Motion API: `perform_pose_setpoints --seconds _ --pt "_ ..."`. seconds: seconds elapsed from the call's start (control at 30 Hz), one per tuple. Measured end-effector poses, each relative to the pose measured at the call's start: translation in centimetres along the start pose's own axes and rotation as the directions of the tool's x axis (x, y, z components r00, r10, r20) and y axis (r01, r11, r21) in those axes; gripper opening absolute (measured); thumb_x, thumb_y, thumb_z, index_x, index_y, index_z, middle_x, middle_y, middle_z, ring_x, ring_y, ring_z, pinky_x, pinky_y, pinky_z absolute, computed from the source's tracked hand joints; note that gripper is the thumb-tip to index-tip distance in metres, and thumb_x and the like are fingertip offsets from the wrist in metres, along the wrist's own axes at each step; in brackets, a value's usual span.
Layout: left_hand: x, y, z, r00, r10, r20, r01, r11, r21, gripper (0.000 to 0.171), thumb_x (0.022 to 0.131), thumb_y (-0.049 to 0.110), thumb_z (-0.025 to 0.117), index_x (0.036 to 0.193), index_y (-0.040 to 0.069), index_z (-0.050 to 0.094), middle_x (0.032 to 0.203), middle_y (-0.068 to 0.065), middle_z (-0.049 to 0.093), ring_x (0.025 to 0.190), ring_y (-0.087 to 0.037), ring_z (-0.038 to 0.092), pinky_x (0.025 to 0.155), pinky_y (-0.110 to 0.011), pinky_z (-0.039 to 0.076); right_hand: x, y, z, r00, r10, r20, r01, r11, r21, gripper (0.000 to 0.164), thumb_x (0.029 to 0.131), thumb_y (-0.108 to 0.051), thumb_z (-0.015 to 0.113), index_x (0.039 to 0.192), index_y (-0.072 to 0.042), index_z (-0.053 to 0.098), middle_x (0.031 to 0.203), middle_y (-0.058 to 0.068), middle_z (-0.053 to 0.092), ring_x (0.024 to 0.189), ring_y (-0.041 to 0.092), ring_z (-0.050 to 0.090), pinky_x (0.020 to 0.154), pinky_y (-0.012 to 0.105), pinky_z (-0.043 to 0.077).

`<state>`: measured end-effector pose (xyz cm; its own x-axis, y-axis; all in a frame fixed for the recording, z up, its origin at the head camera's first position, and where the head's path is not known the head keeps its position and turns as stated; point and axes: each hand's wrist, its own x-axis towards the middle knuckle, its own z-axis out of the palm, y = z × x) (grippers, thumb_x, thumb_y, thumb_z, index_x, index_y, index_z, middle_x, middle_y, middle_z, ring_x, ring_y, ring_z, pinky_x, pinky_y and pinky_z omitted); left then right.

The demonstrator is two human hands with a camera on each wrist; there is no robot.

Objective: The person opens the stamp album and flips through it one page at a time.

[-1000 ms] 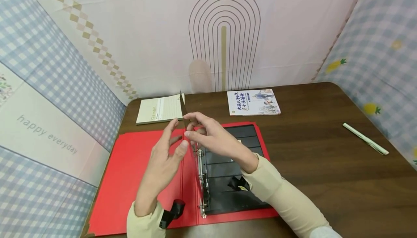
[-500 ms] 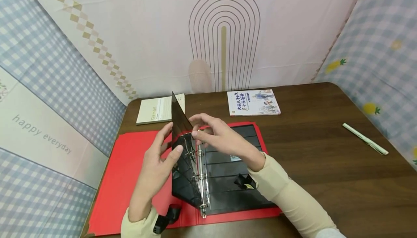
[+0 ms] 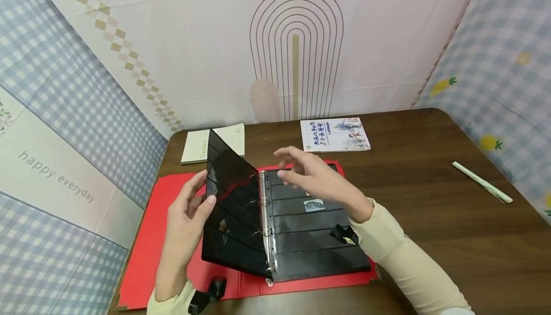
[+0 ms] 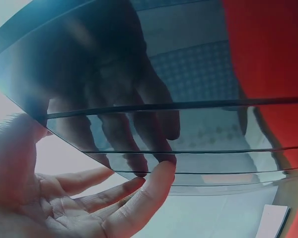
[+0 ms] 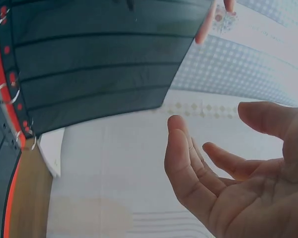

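Observation:
A red ring binder (image 3: 144, 243) lies spread on the table, metal rings (image 3: 264, 202) along its spine. One black pocket page (image 3: 234, 219) stands tilted up to the left of the rings. My left hand (image 3: 182, 224) grips its outer edge, thumb on the near face and fingers behind; the left wrist view shows the fingers against the glossy page (image 4: 203, 124). Another black page (image 3: 301, 257) lies flat on the right, with a small stamp-like picture (image 3: 314, 205) in a strip. Above it hovers my right hand (image 3: 323, 178), fingers loosely bent, holding nothing.
At the back left lies a cream notebook (image 3: 195, 147), partly behind the raised page. A white picture book (image 3: 335, 134) is at the back centre. Toward the table's right side rests a pale green pen (image 3: 482, 182). Patterned cloth (image 3: 297, 51) hangs behind the table.
The black page has swung left from nearly upright, held by my left hand. My right hand has come away from it and moved right, uncovering the small picture on the flat page.

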<state>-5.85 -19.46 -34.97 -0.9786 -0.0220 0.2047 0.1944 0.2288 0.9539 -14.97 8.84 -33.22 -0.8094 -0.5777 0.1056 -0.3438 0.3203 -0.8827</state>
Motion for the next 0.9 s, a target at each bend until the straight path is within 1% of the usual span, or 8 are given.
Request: perform_pose_setpoints --seconds 0.1,0.17,0.3,0.4,0.5,0.63,0.73,0.9 --pt "0.0 -0.3 -0.4 1.000 -0.018 -0.016 0.018 1.000 -0.009 0.051 0.103 0.009 0.057 0.152 0.011 0.046 0.152 -0.010 0.044 0.118 -0.018 0.059 0.094 -0.018 0.047 -0.2 0.4 -0.5 1.000 0.010 -0.021 -0.011 0.999 -0.040 0.046 0.102 -0.021 0.061 0.144 -0.008 0.049 0.119 0.008 0.062 0.082 0.020 0.065 0.072 0.043 0.055" --pt "0.1 -0.5 -0.7 0.999 -0.021 -0.025 0.021 1.000 -0.007 0.050 0.103 0.007 0.056 0.152 0.010 0.046 0.152 -0.010 0.044 0.126 -0.019 0.054 0.097 -0.017 0.044 -0.4 0.8 -0.7 0.999 0.016 -0.031 -0.018 0.998 -0.064 0.046 0.102 -0.021 0.062 0.144 -0.008 0.049 0.120 0.008 0.062 0.084 0.020 0.064 0.073 0.042 0.053" --pt "0.1 -0.9 -1.2 0.999 -0.023 -0.040 0.021 0.999 -0.041 0.050 0.102 -0.001 0.051 0.152 0.004 0.045 0.153 -0.010 0.043 0.139 -0.021 0.041 0.101 -0.015 0.039 -0.6 1.6 -1.0 0.999 0.029 -0.040 -0.033 0.995 -0.097 0.045 0.102 -0.021 0.062 0.144 -0.007 0.050 0.121 0.009 0.061 0.087 0.020 0.063 0.073 0.039 0.051" --pt "0.1 -1.2 -1.6 0.998 -0.031 -0.051 0.027 0.997 -0.077 0.051 0.102 -0.004 0.048 0.152 0.002 0.044 0.153 -0.011 0.043 0.143 -0.022 0.037 0.102 -0.016 0.038 -0.8 2.1 -1.0 0.999 0.037 -0.040 -0.042 0.993 -0.110 0.045 0.102 -0.020 0.061 0.143 -0.007 0.051 0.121 0.008 0.060 0.090 0.019 0.063 0.074 0.039 0.051" --pt "-0.1 -1.5 -1.9 0.997 -0.046 -0.069 0.041 0.997 -0.072 0.050 0.102 -0.003 0.047 0.151 0.003 0.045 0.153 -0.011 0.044 0.142 -0.021 0.038 0.101 -0.016 0.038 -1.0 2.7 -1.0 0.999 0.041 -0.032 -0.045 0.992 -0.119 0.045 0.102 -0.020 0.062 0.143 -0.005 0.050 0.121 0.009 0.060 0.093 0.019 0.063 0.076 0.039 0.052" --pt "-0.3 -2.0 -2.3 0.995 -0.052 -0.091 0.047 0.997 -0.056 0.049 0.103 -0.001 0.045 0.151 0.005 0.046 0.150 -0.012 0.047 0.138 -0.018 0.043 0.101 -0.017 0.039 -1.3 3.8 -1.2 0.998 0.050 -0.027 -0.053 0.991 -0.124 0.048 0.102 -0.019 0.062 0.144 -0.002 0.048 0.120 0.011 0.059 0.095 0.019 0.064 0.076 0.038 0.052" --pt "-0.3 -2.4 -2.4 0.994 -0.055 -0.092 0.046 0.993 -0.104 0.047 0.105 0.001 0.043 0.152 0.004 0.045 0.148 -0.011 0.050 0.132 -0.016 0.048 0.099 -0.018 0.044 -1.5 4.5 -1.3 0.997 0.066 -0.028 -0.069 0.989 -0.133 0.048 0.102 -0.019 0.062 0.145 -0.002 0.048 0.120 0.011 0.058 0.093 0.019 0.064 0.073 0.038 0.053" --pt "-0.6 -2.9 -2.7 0.993 -0.073 -0.092 0.054 0.979 -0.198 0.046 0.106 0.003 0.042 0.152 0.001 0.044 0.144 -0.006 0.055 0.124 -0.014 0.057 0.088 -0.022 0.054 -2.0 5.8 -1.6 0.995 0.098 -0.028 -0.101 0.985 -0.140 0.046 0.101 -0.019 0.063 0.144 -0.004 0.050 0.122 0.011 0.058 0.094 0.020 0.064 0.072 0.038 0.054"
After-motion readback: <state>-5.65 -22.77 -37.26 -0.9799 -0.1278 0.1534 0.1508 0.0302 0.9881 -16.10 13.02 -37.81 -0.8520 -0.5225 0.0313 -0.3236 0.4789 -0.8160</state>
